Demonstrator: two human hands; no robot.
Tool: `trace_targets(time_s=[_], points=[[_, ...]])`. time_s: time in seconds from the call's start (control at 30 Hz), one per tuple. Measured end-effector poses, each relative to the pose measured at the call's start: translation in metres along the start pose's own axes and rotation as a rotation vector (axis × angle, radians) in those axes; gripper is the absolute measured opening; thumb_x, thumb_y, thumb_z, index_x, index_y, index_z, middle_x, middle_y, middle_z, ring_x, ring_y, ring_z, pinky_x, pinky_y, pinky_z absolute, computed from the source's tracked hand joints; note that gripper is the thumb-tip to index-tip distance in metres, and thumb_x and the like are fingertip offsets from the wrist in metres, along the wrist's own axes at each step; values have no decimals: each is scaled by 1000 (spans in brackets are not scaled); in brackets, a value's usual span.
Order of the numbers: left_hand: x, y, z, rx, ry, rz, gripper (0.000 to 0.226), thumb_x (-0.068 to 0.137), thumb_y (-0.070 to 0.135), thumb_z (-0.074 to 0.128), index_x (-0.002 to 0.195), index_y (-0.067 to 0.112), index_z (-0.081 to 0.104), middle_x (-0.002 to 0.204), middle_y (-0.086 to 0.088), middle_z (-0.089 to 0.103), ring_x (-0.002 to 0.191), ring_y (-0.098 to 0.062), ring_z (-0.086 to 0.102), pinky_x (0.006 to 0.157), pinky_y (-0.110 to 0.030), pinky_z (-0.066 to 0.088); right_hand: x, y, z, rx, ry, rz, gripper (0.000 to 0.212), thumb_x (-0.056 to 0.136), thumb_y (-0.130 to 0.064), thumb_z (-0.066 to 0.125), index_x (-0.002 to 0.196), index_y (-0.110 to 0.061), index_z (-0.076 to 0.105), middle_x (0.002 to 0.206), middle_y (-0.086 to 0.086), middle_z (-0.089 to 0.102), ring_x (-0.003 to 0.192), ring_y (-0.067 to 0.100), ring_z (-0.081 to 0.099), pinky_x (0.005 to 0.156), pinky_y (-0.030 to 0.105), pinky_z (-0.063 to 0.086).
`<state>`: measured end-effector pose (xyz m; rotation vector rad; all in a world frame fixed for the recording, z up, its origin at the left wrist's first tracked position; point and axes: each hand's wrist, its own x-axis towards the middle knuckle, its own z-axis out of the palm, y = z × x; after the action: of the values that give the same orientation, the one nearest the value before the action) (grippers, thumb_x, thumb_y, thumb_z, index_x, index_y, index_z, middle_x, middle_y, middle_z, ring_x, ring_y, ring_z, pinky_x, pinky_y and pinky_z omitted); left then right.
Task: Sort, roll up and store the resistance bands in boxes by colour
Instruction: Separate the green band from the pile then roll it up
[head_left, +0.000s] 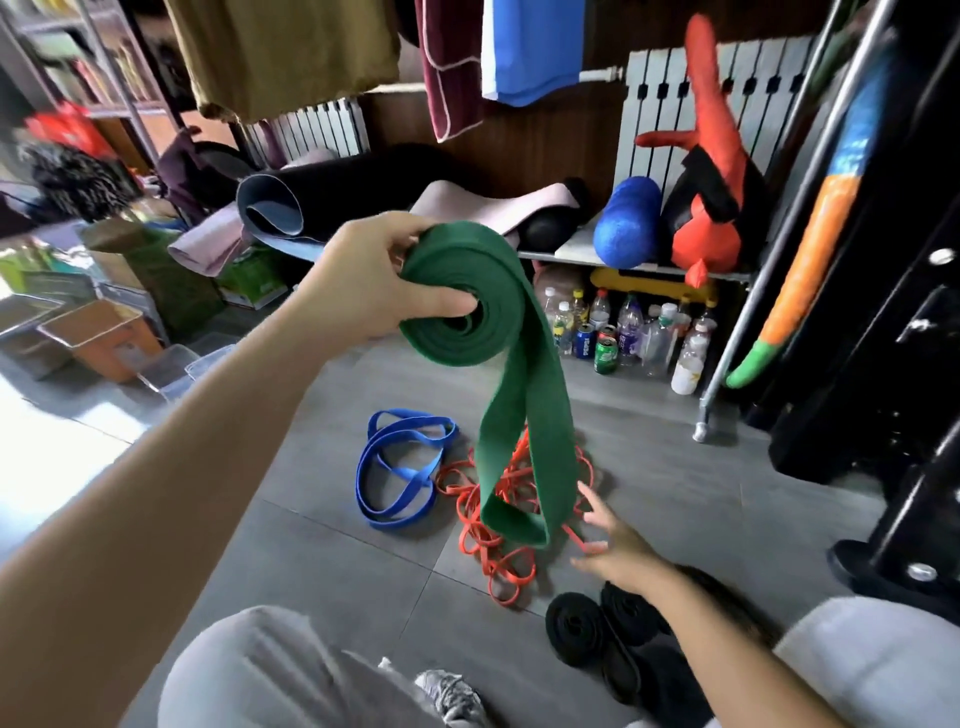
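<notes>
Early days imo: the green band (470, 317) is half rolled, coil gripped in the left hand (363, 280), tail dangling by the open right hand (615, 545). Orange tangle (488, 545) and blue band (395, 467) lie loose on the floor (701, 499), only the black rolls (576, 629) look done

wide flat rubber band (524, 415): dark green | thin loop bands (397, 467): blue | tangled thin bands (483, 540): orange | rolled bands (576, 629): black | floor tiles (675, 467): grey

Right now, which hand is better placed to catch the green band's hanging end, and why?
Right. The right hand is open, low beside the hanging end of the green band; the left hand is busy gripping its roll up high.
</notes>
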<state>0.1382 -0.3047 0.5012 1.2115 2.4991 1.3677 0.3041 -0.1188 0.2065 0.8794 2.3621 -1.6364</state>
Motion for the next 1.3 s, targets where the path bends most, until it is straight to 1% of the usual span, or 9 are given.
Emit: trace_targets(time_s=[0.2, 0.3, 0.53, 0.63, 0.77, 0.97, 1.1, 1.23, 1.3], points=[[-10, -15, -17, -34, 23, -101, 52, 63, 18, 86, 107, 29, 62, 100, 2, 66, 83, -12, 68, 57, -29, 59, -6, -6, 29, -45, 154, -59, 31, 74, -4, 76, 102, -14, 64, 92, -6, 64, 86, 11, 59, 60, -2, 38], [-12, -27, -20, -44, 54, -136, 51, 63, 17, 86, 105, 30, 61, 95, 5, 66, 80, -10, 67, 61, -30, 59, -9, 12, 26, 72, 311, 4, 17, 75, -17, 78, 84, -20, 64, 84, -4, 69, 87, 21, 66, 77, 28, 52], [-16, -56, -13, -43, 85, -250, 58, 61, 19, 87, 112, 26, 60, 95, 8, 62, 84, -18, 66, 73, -47, 58, -9, 21, 2, 56, 639, 165, 29, 83, -34, 68, 78, -7, 55, 81, 19, 62, 80, 42, 62, 66, 52, 55], [-18, -61, -13, -19, 90, -238, 53, 64, 15, 86, 107, 28, 59, 90, 11, 59, 76, -10, 62, 69, -41, 59, -11, 16, -3, 9, 723, 154, 20, 90, -17, 59, 93, 2, 55, 87, 25, 63, 74, 36, 64, 55, 36, 52], [-22, -64, -13, 68, 63, -200, 52, 62, 16, 86, 107, 28, 62, 88, 13, 63, 75, -6, 62, 63, -26, 54, -7, 21, -9, 110, 622, 235, 7, 94, -6, 47, 99, -2, 47, 93, 19, 61, 38, 24, 59, 29, 17, 39], [-24, -66, -1, 188, -19, -140, 50, 60, 17, 87, 102, 31, 63, 88, 13, 67, 82, -8, 64, 78, -29, 53, -3, 35, -9, -19, 329, 342, 11, 90, -10, 42, 95, -15, 51, 84, 12, 63, 58, 25, 69, 52, 30, 55], [-25, -60, 15, 238, -73, -108, 48, 61, 20, 86, 103, 30, 64, 88, 16, 65, 81, -6, 64, 78, -30, 55, -21, 22, -15, -411, 105, 272, 21, 78, -27, 63, 69, -20, 45, 69, -2, 50, 65, 18, 53, 51, 23, 35], [-28, -52, 36, 282, -150, -67, 47, 62, 22, 85, 103, 28, 64, 88, 17, 65, 80, -5, 64, 71, -25, 53, -35, -33, -13, -314, 108, 17, 41, 78, -31, 74, 113, -14, 60, 106, -1, 63, 99, 15, 60, 78, 25, 44], [-32, -48, 49, 316, -190, -57, 47, 63, 22, 84, 103, 31, 61, 82, 20, 62, 74, 1, 60, 65, -19, 48, -47, -69, -12, -148, 146, -204, 33, 80, -21, 72, 111, -20, 62, 104, -14, 63, 95, 2, 60, 88, 22, 45]])
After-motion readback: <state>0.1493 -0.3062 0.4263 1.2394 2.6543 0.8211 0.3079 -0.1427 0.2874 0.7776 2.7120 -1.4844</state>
